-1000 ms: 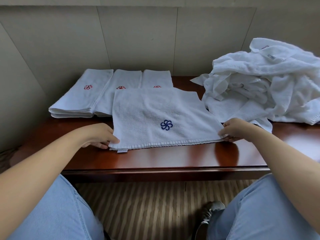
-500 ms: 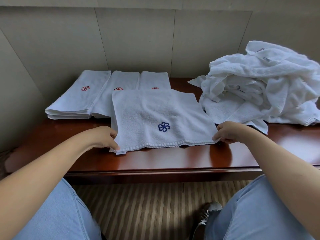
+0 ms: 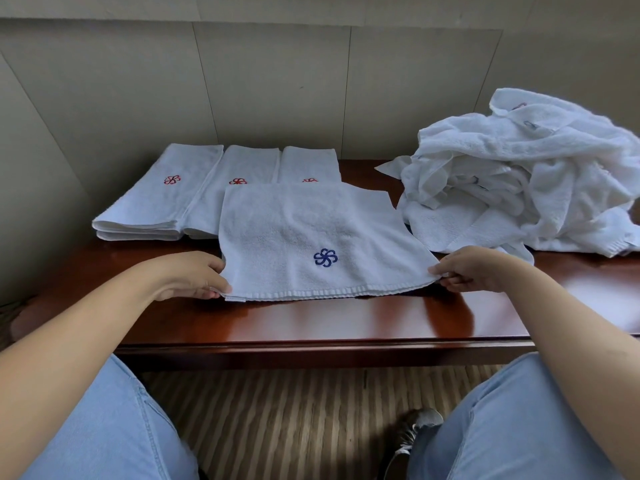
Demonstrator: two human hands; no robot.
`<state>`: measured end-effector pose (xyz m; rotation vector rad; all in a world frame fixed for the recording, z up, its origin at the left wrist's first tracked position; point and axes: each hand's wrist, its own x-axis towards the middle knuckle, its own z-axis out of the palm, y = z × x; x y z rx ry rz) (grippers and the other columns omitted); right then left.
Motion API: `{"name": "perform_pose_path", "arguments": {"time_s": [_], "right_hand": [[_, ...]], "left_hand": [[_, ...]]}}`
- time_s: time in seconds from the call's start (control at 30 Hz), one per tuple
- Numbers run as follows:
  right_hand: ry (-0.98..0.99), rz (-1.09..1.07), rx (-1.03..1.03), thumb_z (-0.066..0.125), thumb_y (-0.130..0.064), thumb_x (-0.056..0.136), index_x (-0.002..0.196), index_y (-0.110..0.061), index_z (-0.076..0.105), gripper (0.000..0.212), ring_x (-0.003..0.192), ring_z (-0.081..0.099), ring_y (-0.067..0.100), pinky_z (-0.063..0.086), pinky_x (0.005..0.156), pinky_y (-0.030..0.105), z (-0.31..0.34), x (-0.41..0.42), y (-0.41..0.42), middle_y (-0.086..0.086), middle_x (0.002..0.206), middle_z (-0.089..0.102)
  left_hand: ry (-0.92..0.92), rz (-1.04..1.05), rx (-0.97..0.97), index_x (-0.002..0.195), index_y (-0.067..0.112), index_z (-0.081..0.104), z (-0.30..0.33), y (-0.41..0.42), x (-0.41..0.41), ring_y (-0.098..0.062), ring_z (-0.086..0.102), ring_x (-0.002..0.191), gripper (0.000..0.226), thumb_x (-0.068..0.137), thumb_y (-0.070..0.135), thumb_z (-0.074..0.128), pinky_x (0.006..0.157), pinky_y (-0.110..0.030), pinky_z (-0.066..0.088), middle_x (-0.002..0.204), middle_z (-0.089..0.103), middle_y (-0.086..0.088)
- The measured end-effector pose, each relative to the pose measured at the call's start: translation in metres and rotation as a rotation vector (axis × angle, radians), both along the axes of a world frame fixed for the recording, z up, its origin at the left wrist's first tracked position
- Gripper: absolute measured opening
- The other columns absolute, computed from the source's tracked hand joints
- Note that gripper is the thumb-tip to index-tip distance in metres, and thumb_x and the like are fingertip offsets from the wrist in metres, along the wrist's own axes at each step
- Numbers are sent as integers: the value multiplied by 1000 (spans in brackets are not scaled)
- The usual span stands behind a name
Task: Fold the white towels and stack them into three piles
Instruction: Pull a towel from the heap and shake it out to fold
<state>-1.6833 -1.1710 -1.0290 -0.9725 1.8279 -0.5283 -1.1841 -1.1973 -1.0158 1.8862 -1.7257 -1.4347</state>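
A white towel with a blue flower emblem (image 3: 311,237) lies half-folded on the dark wooden table (image 3: 311,323), its near edge lifted slightly off the wood. My left hand (image 3: 194,275) pinches its near left corner. My right hand (image 3: 467,265) pinches its near right corner. Behind it sit three piles of folded white towels with red emblems: the left pile (image 3: 162,195), the middle pile (image 3: 242,168) and the right pile (image 3: 310,164). The blue-emblem towel overlaps the near ends of the middle and right piles.
A heap of unfolded white towels (image 3: 519,174) fills the table's right side, close to my right hand. A beige panelled wall (image 3: 277,91) stands right behind the table. My knees in blue jeans and a shoe (image 3: 412,434) are below the table's front edge.
Both hands have closed on the towel's near corners and raised its near edge a little off the table. The camera has tilted slightly.
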Motion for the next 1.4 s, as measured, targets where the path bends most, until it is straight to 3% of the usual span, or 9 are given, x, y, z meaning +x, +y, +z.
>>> {"name": "perform_pose_path", "arguments": {"time_s": [0.17,0.3,0.47,0.67,0.9,1.0,1.13,1.23,1.4], "right_hand": [[-75,3,3,79,-13,88,104,-2,72,21,75,66,13,59,64,21,-2,-9,1,10,86,70],[-196,32,7,84,-15,80,100,-6,73,25,71,66,9,58,64,18,0,-17,6,4,77,72],[-294,89,-75,91,-22,68,101,-8,70,42,92,61,14,59,89,25,-1,-26,11,5,93,64],[-398,92,-142,88,-20,74,85,-15,69,23,78,63,8,57,75,19,7,-25,20,2,87,66],[-565,-115,-381,72,-7,90,109,-27,71,28,65,61,10,56,60,20,23,-10,17,3,78,67],[-561,-145,-512,66,-10,96,89,-24,80,20,64,62,7,56,63,19,37,5,9,0,78,64],[-588,-136,-674,68,-4,93,113,-11,74,22,77,65,9,58,84,21,71,21,0,1,84,67],[-340,-88,-785,69,3,88,112,-16,73,31,83,65,11,55,88,24,104,33,-5,-2,85,70],[183,-158,-1010,68,-19,94,102,-18,75,10,70,60,16,48,72,31,170,55,-13,0,77,67]], "left_hand": [[32,53,17,99,-2,70,-1,1,12,-15,70,78,14,88,4,77,69,-22,57,92,74,-9],[98,112,25,65,14,75,2,1,23,-15,73,79,27,90,6,75,75,-25,60,80,76,-8],[146,184,46,91,0,65,1,1,34,-13,73,73,10,93,6,72,65,-21,58,90,71,-15],[226,218,18,94,4,58,5,2,33,-16,64,76,8,100,7,62,63,-24,59,95,65,-16],[397,350,-140,116,21,56,17,-5,32,-14,59,64,18,102,10,58,59,-28,53,83,61,-10],[492,382,-202,109,19,64,32,-10,27,-13,62,63,14,102,9,57,63,-28,54,79,65,-7],[627,334,-317,109,11,71,69,-19,26,-13,74,85,16,93,7,71,81,-30,55,100,76,-7],[493,252,-492,107,17,72,98,-24,22,-15,69,95,29,84,1,78,94,-30,53,105,73,-6],[183,274,-877,88,27,74,143,-28,20,-12,61,72,11,85,18,81,66,-23,49,86,72,1]]}}
